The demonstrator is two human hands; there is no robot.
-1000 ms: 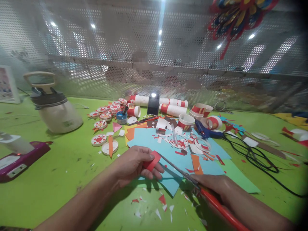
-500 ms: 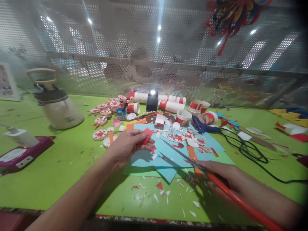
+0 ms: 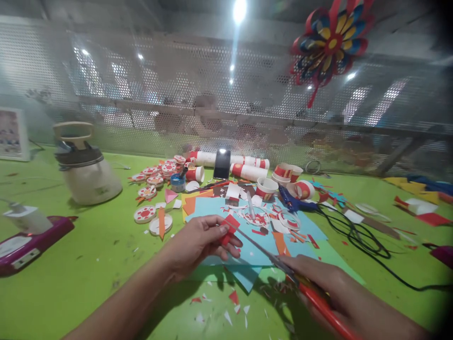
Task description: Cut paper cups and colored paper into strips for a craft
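Note:
Between thumb and fingers, my left hand (image 3: 203, 238) pinches a small piece of red paper (image 3: 231, 225) above the light blue sheets. My right hand (image 3: 322, 283) grips a pair of scissors (image 3: 313, 297) with red handles. Their long blades point up and left, and the tips are at the red paper; whether they are cutting into it I cannot tell. Beneath both hands are light blue paper sheets (image 3: 208, 208) with scraps on top. Red and white paper snippets (image 3: 233, 297) lie on the green table in front of them.
A blue glue gun (image 3: 292, 200) with a looped black cable lies right of the papers. Behind stand a phone (image 3: 222, 164), stacked paper cups (image 3: 249, 172) and a blue jar (image 3: 177, 182). Decorated discs (image 3: 145, 213), a large jug (image 3: 87, 165) and a purple power strip (image 3: 38, 243) are leftward.
The scissors have come up to the red paper, where before there was a gap. My left hand has shifted right, and the whole view has tilted upward.

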